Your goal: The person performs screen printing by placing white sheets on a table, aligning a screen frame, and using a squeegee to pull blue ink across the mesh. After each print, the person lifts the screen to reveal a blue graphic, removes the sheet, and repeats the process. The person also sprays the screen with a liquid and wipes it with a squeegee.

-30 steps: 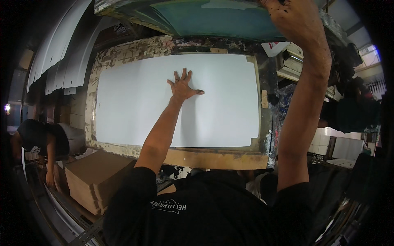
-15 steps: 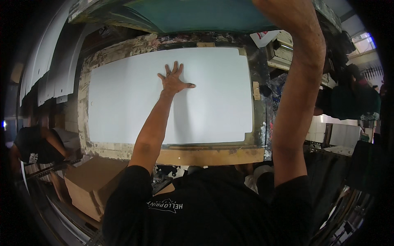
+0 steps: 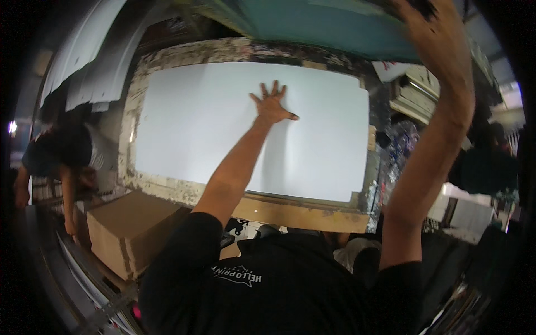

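Note:
My left hand point(image 3: 272, 107) lies flat on a large white sheet point(image 3: 195, 128), its fingers spread and thumb pointing right. The sheet rests on a worn, paint-stained work table point(image 3: 131, 134). At the upper right my right hand point(image 3: 438, 33) is raised beside the corner of a greenish screen-like panel point(image 3: 318, 28), which sits above the table's far side. The upper edge of the picture cuts off part of that hand, so its grip cannot be made out.
A brown cardboard box point(image 3: 139, 223) stands at the lower left. Beyond it a person in dark clothes point(image 3: 61, 151) bends down. White panels point(image 3: 95, 44) hang at the upper left. A wooden rail point(image 3: 301, 215) runs along the table's near edge. Another dark-clothed person point(image 3: 486, 162) is at right.
The view has shifted, so the table and sheet appear farther right and tilted. My left hand stays spread on the sheet. The person at the left has reached an arm downward.

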### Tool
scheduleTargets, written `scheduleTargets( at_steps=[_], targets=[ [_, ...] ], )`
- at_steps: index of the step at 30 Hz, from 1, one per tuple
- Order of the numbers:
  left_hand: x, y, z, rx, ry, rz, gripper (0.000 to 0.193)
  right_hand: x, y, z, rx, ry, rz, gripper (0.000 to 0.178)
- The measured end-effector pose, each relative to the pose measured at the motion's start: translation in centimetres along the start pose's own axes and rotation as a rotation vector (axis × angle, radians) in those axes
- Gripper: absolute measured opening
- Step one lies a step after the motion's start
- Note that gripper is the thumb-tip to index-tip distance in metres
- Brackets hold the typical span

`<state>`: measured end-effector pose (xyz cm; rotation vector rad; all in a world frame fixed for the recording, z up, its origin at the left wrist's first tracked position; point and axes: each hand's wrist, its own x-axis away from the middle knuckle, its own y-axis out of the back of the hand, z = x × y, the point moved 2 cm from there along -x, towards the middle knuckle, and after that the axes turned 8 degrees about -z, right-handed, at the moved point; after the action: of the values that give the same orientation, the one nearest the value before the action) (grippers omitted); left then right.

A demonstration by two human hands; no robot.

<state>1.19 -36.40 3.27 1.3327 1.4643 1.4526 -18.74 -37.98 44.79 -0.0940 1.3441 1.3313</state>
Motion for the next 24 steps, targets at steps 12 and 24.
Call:
scheduleTargets(
  at_steps=[12,24],
  targets=[
    [1.5,-0.3,-1.9,0.018,0.123,-0.002,0.109,1.3,-0.5,-3.4,-0.199,0.197,0.036,0.051],
    [12.1,8.6,-0.5,0.94,-0.135,-1.242,0.098,10.1,1.5,0.8,0.067,0.248,0.047,0.06]
  ],
)
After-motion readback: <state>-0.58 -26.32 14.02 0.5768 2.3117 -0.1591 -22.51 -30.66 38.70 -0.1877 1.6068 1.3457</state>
